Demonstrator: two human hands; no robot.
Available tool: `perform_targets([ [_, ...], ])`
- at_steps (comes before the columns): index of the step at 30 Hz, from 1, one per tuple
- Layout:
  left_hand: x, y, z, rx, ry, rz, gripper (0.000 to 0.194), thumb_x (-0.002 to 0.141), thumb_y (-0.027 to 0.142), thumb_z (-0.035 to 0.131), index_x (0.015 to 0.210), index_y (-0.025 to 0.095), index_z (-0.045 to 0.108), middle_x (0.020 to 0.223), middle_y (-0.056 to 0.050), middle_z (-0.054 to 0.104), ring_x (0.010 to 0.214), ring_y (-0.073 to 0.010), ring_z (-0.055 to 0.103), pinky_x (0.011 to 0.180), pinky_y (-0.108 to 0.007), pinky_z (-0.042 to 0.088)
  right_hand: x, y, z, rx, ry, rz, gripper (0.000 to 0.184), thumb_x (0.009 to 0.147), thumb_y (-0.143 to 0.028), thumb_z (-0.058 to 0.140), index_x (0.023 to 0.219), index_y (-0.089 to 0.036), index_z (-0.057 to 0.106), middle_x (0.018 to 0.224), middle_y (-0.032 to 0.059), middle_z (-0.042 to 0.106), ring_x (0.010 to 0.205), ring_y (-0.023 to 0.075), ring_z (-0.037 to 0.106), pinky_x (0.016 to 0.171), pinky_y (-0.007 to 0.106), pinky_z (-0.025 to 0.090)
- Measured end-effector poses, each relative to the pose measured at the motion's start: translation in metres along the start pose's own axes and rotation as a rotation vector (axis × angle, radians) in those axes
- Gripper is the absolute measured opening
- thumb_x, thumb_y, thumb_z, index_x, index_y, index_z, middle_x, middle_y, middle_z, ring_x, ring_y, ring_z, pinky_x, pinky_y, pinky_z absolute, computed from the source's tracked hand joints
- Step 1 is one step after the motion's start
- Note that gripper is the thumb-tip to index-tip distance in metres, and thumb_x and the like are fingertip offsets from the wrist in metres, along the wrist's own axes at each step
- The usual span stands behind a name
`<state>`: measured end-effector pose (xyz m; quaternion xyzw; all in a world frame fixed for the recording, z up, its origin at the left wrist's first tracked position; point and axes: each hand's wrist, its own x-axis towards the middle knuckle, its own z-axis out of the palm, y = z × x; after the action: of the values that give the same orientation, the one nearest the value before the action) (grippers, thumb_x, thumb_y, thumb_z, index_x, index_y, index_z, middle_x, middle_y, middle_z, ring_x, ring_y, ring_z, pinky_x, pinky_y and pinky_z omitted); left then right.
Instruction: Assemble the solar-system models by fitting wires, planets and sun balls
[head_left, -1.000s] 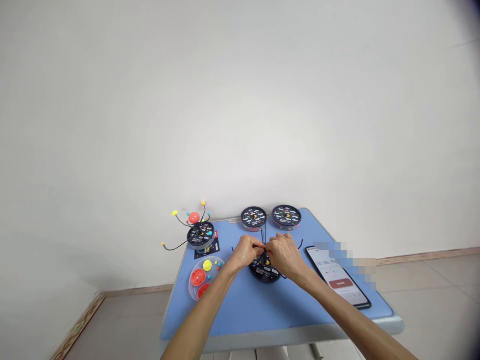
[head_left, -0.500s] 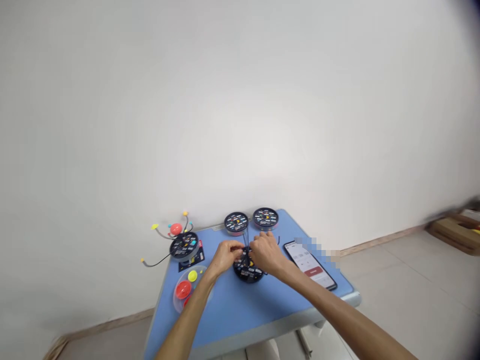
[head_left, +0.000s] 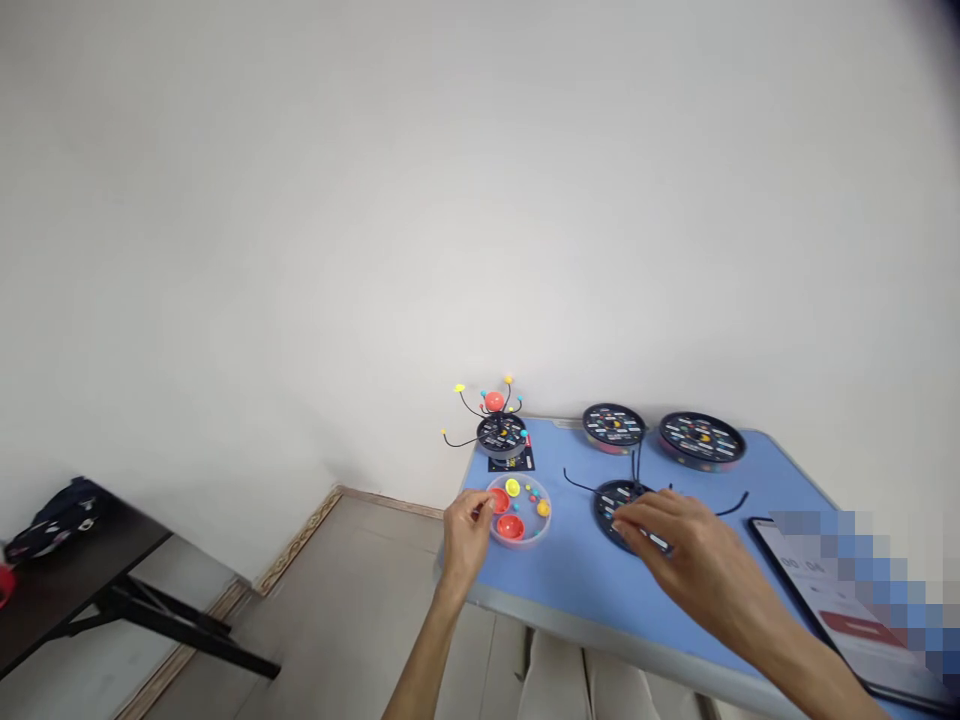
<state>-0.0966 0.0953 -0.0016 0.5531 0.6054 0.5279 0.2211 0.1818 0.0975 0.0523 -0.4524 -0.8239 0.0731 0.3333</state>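
At the left rim of a clear round tray [head_left: 546, 530], my left hand [head_left: 465, 535] has its thumb and fingers pinched together at a red half-ball [head_left: 499, 500]. A second red half-ball [head_left: 511, 527], a yellow piece [head_left: 512, 487], an orange ball [head_left: 543, 509] and several tiny coloured balls lie in the tray. My right hand [head_left: 686, 535] is over a black round base [head_left: 611, 512], partly covering it. Its fingers are closed; what they hold, if anything, is hidden. Thin black curved rods [head_left: 581, 482] stick out from this base.
Behind the tray stands an assembled planet model [head_left: 501, 435] on a black card [head_left: 525, 460]. Two more round discs [head_left: 615, 425] [head_left: 703, 438] sit along the wall. A phone [head_left: 840, 610] lies at the table's right. A dark table [head_left: 97, 570] with a bag [head_left: 56, 520] is far left.
My view has swung left. My left hand has left the black base and moved to the clear tray. My right hand stays at the base, and the rods now spread outward.
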Motion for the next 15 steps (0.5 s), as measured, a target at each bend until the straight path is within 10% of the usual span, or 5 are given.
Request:
perform_targets([
  [7,-0.041,-0.039,0.008,0.269,0.037,0.017,0.066,0.082,0.046,0.067,0.141,0.024,0.05,0.154,-0.013,0.039,0.144,-0.0318,0.033,0.115,-0.048,0.034,0.029,-0.038,0.072,0.115,-0.358,0.034,0.029,0.091,-0.019,0.045,0.1,-0.022,0.072,0.097,0.0067,0.073,0.079,0.0209,0.069,0.068,0.03,0.047],
  [15,-0.047,-0.055,0.015,0.26,-0.053,0.04,0.053,0.086,0.033,0.061,0.138,0.021,0.055,0.153,-0.014,0.042,0.142,-0.0314,0.037,0.116,-0.05,0.033,0.062,-0.05,0.122,-0.007,-0.473,-0.041,0.027,0.084,-0.008,0.053,0.082,-0.021,0.076,0.092,0.0075,0.074,0.091,0.023,0.066,0.075,0.028,0.044],
])
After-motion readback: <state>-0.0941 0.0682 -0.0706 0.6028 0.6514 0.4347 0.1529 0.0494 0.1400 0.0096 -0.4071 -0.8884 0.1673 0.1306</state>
